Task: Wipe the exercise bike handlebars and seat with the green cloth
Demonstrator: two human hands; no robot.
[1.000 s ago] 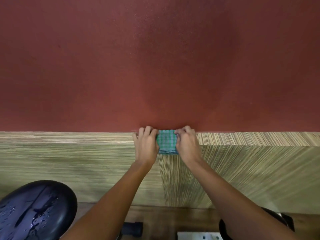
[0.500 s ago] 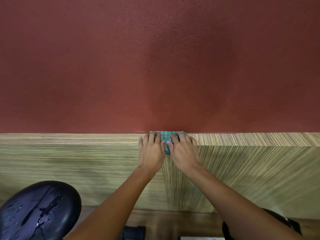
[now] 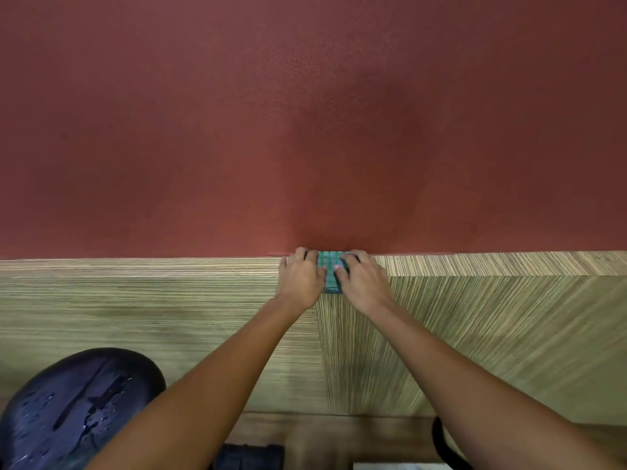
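Note:
The green checked cloth lies folded on the top ledge of a wooden wall panel, right against the red wall. My left hand rests on the cloth's left part and my right hand on its right part, fingers laid over it and pressing down. Only a strip of cloth shows between the hands. The black bike seat, wet with drops, is at the lower left, well below my left forearm. A black curved handlebar piece shows at the bottom right.
The red wall fills the upper half of the view. The striped wooden panel runs down to a wooden floor strip. A black bike part sits at the bottom edge.
A second ago both hands pinched the cloth at its sides. They then slid onto its top and pushed it back to the wall, and now rest slightly further apart on it.

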